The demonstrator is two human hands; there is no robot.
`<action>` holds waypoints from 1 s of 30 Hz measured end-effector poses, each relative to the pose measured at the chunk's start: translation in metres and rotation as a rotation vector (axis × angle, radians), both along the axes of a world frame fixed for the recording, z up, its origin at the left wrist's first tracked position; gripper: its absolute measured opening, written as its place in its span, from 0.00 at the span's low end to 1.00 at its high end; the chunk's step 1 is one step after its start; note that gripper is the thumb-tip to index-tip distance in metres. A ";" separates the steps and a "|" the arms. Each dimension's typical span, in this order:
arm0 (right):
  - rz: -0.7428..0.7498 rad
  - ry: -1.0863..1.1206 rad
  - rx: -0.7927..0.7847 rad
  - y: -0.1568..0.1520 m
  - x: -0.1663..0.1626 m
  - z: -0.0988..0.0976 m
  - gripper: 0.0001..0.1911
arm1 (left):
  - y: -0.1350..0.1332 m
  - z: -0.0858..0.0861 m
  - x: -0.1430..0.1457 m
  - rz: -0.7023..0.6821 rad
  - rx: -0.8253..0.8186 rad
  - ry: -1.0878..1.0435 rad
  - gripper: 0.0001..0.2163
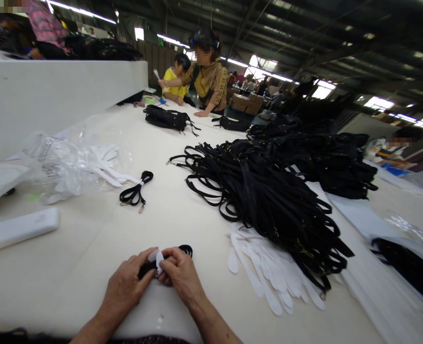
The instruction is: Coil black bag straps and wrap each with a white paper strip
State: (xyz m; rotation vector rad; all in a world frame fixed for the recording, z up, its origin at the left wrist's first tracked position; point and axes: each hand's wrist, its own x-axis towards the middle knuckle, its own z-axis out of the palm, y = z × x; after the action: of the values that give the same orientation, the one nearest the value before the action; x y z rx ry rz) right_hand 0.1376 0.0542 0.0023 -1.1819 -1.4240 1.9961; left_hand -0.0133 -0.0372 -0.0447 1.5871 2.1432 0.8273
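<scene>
Both my hands meet at the near edge of the white table (89, 243). My left hand (127, 282) and my right hand (181, 274) pinch a folded black strap (185, 250) with a small white strip (159, 258) wrapped round it. Fingers of both hands are closed on this bundle. A finished folded strap with metal clips (136, 192) lies further out to the left. To the right, several white strips (265, 274) fan out under a big heap of black straps (265, 196).
Clear plastic bags with more white strips (71, 165) lie at the left, with a white flat box (18, 229) near them. Black bags (166, 118) sit farther up the table. Two people (206, 79) work at the far end; another person (394, 148) sits at the right.
</scene>
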 end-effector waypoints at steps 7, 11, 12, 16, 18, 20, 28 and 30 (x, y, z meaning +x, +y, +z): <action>-0.038 -0.028 -0.038 0.000 -0.004 0.001 0.09 | 0.000 -0.003 -0.001 -0.007 0.011 0.021 0.20; -0.017 -0.041 -0.039 0.003 -0.006 0.003 0.09 | -0.003 -0.003 -0.002 -0.041 0.050 0.061 0.21; -0.009 -0.055 -0.035 0.004 -0.007 0.003 0.09 | -0.003 -0.003 -0.002 -0.052 0.062 0.068 0.21; 0.029 -0.118 -0.019 0.008 -0.009 0.001 0.07 | -0.004 -0.002 0.000 -0.086 0.100 0.076 0.22; 0.042 -0.134 -0.021 0.009 -0.010 0.000 0.07 | -0.004 -0.001 0.000 -0.097 0.107 0.081 0.22; 0.051 -0.135 -0.028 0.009 -0.010 -0.001 0.07 | -0.003 -0.001 0.000 -0.107 0.103 0.086 0.23; 0.008 -0.145 -0.066 0.007 -0.014 0.001 0.08 | -0.003 0.003 0.001 -0.127 0.106 0.098 0.23; -0.004 -0.152 -0.087 0.006 -0.016 0.001 0.08 | -0.003 0.003 0.001 -0.129 0.108 0.105 0.24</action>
State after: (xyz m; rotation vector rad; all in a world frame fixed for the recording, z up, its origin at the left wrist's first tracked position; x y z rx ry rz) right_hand 0.1214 0.0599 0.0035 -1.3997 -1.4174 2.0210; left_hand -0.0123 -0.0402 -0.0419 1.8394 2.0713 0.8484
